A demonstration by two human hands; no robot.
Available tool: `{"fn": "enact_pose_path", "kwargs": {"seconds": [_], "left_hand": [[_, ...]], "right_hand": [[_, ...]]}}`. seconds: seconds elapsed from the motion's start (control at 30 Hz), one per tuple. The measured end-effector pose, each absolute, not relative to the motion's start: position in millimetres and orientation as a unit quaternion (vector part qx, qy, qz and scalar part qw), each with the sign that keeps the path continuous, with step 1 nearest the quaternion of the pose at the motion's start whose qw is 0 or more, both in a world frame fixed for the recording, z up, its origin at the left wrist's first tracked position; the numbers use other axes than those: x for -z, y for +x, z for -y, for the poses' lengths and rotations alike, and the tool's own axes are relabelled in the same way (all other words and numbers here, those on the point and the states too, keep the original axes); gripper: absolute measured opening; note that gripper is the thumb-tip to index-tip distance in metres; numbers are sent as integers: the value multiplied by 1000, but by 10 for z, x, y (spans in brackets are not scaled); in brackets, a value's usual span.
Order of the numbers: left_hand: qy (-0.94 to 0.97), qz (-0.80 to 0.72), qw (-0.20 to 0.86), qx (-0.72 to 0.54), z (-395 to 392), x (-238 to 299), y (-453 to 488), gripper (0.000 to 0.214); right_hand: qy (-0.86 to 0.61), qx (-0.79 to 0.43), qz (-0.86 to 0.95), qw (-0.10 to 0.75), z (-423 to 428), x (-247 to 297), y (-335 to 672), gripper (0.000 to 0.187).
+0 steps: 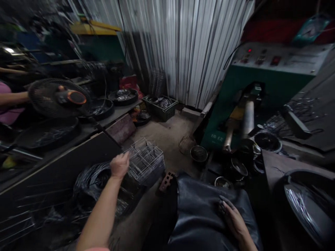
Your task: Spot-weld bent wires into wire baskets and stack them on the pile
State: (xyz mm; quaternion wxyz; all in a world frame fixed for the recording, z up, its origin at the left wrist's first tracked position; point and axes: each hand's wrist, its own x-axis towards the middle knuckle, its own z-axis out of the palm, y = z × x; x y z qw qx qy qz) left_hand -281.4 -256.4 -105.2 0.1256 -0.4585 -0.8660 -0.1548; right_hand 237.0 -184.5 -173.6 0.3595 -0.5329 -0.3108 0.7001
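My left hand (119, 165) reaches out over the floor, fingers curled at the near edge of a stack of wire mesh baskets (146, 161); what it grips is hidden. Below the arm lie coils of dark wire (91, 181). My right hand (232, 218) rests flat, fingers stretched out, on the dark apron (199, 209) over my lap, and holds nothing.
A black fan (59, 97) stands on the left bench, with another person's arm (13, 98) behind it. Round trays of wire parts (123, 96) and a crate (160, 106) sit further back. A green machine (261, 87) stands at right, metal bowls (199, 153) at its foot. A brick (166, 181) lies on the floor.
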Motion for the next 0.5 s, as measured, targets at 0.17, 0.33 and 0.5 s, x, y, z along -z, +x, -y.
{"fn": "enact_pose_path", "kwargs": {"seconds": [0.17,0.33,0.5], "left_hand": [[-637,717,266,98,2412,274,-2786,29],[-817,511,257,72,2114,-217,-1956,30],[-886,421,113,160,1804,-299,-1192,24]], "right_hand": [[-549,-481,616,296,1678,1293,2184,41],[-427,-235,815,314,1467,324,1760,45],[-367,-230,883,180,1437,-268,1614,31]]}}
